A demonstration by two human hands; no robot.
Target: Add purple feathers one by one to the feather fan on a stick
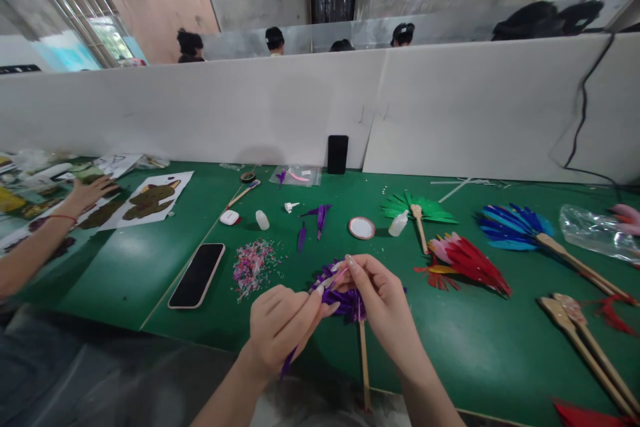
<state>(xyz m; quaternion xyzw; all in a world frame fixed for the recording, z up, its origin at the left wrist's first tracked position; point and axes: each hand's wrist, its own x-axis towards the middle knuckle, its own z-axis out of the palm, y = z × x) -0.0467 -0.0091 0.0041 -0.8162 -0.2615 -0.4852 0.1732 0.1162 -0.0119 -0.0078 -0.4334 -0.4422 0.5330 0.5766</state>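
Observation:
My left hand (285, 323) is closed, pinching a thin purple feather-like strip (287, 363) whose tail hangs below the fist. Opposite it, my right hand (387, 303) is also closed, thumb and forefinger pressed together on the strip's pinkish upper end. Both sets of fingertips nearly meet, so part of the strip is hidden. Just beneath them lies a purple fan (349, 307) on a wooden handle (365, 367), partly covered by my hands. Loose purple pieces (321, 219) rest farther back. Left of these is a heap of pink and white sequins or beads (251, 267).
A phone (197, 277) and small bottle (262, 220) lie left. To the right are a white dish (361, 227), glue bottle (399, 223), green fan (400, 207), red feather piece (467, 263), blue fan (510, 225) and wooden handles (580, 333). A co-worker's hand (90, 193) is far left.

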